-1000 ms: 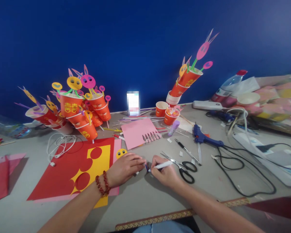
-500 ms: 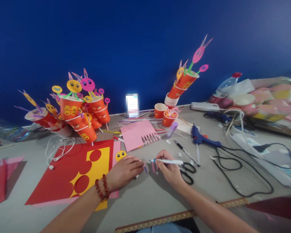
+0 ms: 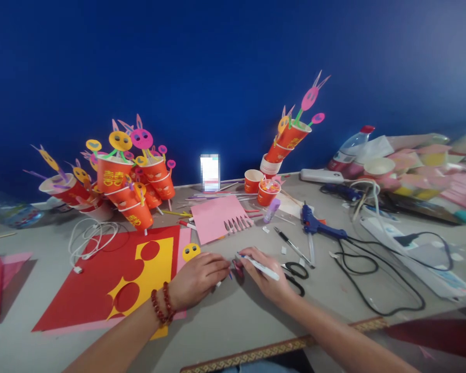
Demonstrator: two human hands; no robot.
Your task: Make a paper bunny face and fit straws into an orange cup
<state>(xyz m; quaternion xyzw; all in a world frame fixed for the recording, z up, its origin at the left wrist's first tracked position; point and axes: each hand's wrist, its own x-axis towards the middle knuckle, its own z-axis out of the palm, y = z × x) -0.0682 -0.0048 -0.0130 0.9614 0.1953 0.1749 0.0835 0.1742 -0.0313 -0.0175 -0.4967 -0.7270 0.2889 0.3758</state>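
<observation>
My right hand (image 3: 266, 274) is closed around a white marker (image 3: 264, 268) with a blue tip, which slants up to the left. A small pink paper piece (image 3: 238, 266) is at the right fingertips, blurred and partly hidden. My left hand (image 3: 202, 278), with red bead bracelets at the wrist, has its fingers together just left of the right hand. A blue-tinted bit shows at its fingertips and a whitish end below them, so what it holds is unclear. Beyond it lies a yellow paper face (image 3: 191, 252). Black-handled scissors (image 3: 298, 270) lie partly behind the right hand.
Pink paper with cut strips (image 3: 217, 217) lies ahead. Red paper (image 3: 81, 290) and cut yellow paper (image 3: 161, 259) lie left. Red paper cups (image 3: 114, 173) with paper faces stand behind. A blue glue gun (image 3: 318, 225), its cord and a power strip (image 3: 415, 264) are on the right.
My right hand has come closer to my left, and the marker has tilted from nearly level to a slope. The pink piece is now at the right fingertips. The view has shifted slightly.
</observation>
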